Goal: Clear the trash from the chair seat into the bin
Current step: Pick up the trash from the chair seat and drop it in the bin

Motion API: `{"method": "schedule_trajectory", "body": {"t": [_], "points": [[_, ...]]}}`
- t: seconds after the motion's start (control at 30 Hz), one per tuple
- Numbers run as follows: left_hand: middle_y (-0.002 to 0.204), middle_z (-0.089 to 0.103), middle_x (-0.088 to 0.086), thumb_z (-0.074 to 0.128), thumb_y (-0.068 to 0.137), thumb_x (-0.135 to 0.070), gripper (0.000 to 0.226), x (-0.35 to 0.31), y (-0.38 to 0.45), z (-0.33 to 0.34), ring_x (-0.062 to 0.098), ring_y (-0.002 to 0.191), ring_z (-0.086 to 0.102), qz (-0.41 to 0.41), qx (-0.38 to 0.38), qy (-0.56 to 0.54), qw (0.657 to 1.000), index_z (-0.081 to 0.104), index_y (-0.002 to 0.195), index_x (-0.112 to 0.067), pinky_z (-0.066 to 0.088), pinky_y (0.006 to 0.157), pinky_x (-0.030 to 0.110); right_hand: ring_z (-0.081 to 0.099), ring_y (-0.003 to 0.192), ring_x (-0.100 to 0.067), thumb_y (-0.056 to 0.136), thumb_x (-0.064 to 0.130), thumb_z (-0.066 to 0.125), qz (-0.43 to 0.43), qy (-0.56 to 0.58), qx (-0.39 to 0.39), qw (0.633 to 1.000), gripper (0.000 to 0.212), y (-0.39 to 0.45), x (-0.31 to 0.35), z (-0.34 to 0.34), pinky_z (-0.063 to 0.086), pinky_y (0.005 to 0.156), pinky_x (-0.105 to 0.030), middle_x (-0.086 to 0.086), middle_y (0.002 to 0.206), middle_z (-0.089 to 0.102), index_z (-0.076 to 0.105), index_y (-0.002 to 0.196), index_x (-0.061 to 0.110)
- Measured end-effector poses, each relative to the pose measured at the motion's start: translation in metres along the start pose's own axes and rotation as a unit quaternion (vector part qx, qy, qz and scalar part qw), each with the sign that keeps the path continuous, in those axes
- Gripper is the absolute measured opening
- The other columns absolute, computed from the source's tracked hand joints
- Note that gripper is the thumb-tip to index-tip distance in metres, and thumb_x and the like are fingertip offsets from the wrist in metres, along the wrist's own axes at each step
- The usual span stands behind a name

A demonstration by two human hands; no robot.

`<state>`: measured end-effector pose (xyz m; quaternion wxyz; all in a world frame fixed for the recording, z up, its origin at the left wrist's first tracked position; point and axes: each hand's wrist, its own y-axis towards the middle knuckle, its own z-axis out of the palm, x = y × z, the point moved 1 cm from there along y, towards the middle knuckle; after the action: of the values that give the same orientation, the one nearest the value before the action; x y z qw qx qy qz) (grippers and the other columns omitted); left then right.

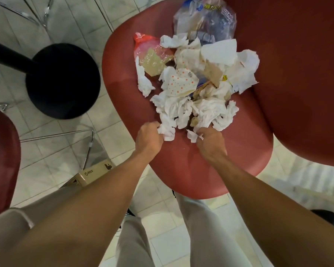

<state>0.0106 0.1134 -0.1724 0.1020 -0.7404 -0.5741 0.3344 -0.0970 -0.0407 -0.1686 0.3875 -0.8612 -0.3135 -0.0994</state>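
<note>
A red chair seat [181,170] carries a heap of trash: crumpled white tissues [183,108], a dotted paper wrapper [179,83], a red-and-clear plastic bag [150,49] and a clear printed plastic bag [206,18]. My left hand [148,137] grips a crumpled white tissue [167,130] at the near left edge of the heap. My right hand [210,141] pinches another piece of white tissue [193,136] at the near right edge. Both hands rest low on the seat. A round black bin [63,81] stands on the floor to the left of the chair.
The chair's red backrest [297,74] rises at the right. Another red chair [2,155] shows at the left edge, with chrome legs [89,149] between. A cardboard box [91,174] lies on the tiled floor. A black pole [6,54] leans by the bin.
</note>
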Motion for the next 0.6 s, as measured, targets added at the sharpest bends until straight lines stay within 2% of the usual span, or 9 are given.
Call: {"method": "schedule_trajectory", "body": {"t": [0.23, 0.4, 0.53, 0.6], "points": [[0.089, 0.068, 0.004, 0.072, 0.082, -0.017, 0.014, -0.017, -0.045, -0.028, 0.022, 0.079, 0.061, 0.001, -0.009, -0.056, 0.998, 0.071, 0.094, -0.011, 0.047, 0.068, 0.029, 0.063, 0.09, -0.024, 0.086, 0.006, 0.056, 0.01, 0.071, -0.045, 0.996, 0.028, -0.05, 0.011, -0.019, 0.051, 0.075, -0.03, -0.007, 0.103, 0.068, 0.071, 0.107, 0.017], [0.092, 0.07, 0.004, 0.073, 0.081, -0.019, 0.02, -0.016, -0.079, -0.05, 0.024, 0.083, 0.064, 0.015, -0.014, -0.083, 0.996, 0.071, 0.099, -0.013, 0.053, 0.073, 0.032, 0.063, 0.079, -0.023, 0.085, 0.006, 0.056, -0.005, 0.075, -0.068, 0.995, 0.023, -0.087, 0.041, -0.027, 0.049, 0.071, -0.028, -0.005, 0.09, 0.068, 0.071, 0.101, 0.013], [0.089, 0.069, 0.003, 0.071, 0.082, -0.019, 0.014, -0.002, -0.111, -0.075, 0.021, 0.079, 0.06, 0.014, -0.027, -0.094, 0.995, 0.072, 0.094, -0.014, 0.042, 0.065, 0.026, 0.059, 0.075, -0.019, 0.086, 0.009, 0.06, -0.037, 0.08, -0.079, 0.993, 0.02, -0.118, 0.071, -0.025, 0.042, 0.067, -0.025, -0.007, 0.089, 0.069, 0.071, 0.102, 0.014], [0.09, 0.068, 0.003, 0.07, 0.082, -0.019, 0.013, 0.014, -0.128, -0.089, 0.02, 0.079, 0.058, 0.001, -0.037, -0.102, 0.994, 0.071, 0.094, -0.013, 0.038, 0.065, 0.025, 0.061, 0.077, -0.019, 0.087, 0.01, 0.06, -0.048, 0.08, -0.077, 0.993, 0.021, -0.137, 0.088, -0.021, 0.048, 0.069, -0.028, -0.007, 0.093, 0.071, 0.07, 0.105, 0.014]]}}
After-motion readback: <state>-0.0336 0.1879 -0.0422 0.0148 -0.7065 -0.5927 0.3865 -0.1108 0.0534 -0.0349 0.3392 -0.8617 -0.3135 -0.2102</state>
